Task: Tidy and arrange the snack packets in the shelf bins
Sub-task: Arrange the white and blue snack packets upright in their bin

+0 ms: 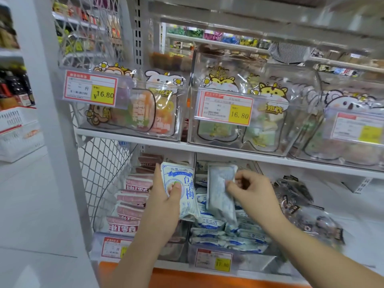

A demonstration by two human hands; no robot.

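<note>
Left grip (166, 201) clasps an upright blue-white packet (188, 204); right grip (251, 190) pinches a second packet (218, 196) over the middle bin (255, 262)

Brightness: bright, even, cool light; I see no hard shadows around my hands.
Glare: pale sheen on the clear bins (192, 129) above my right hand (252, 191).
Sharpest: the white packet (185, 196) in my left hand (166, 198), with readable print.
Blur: the grey packet (220, 192) my right hand pinches is smeared; the top shelf (249, 9) far above is streaked.
Edges: the post (60, 152) left of my left hand bows and leans.
</note>
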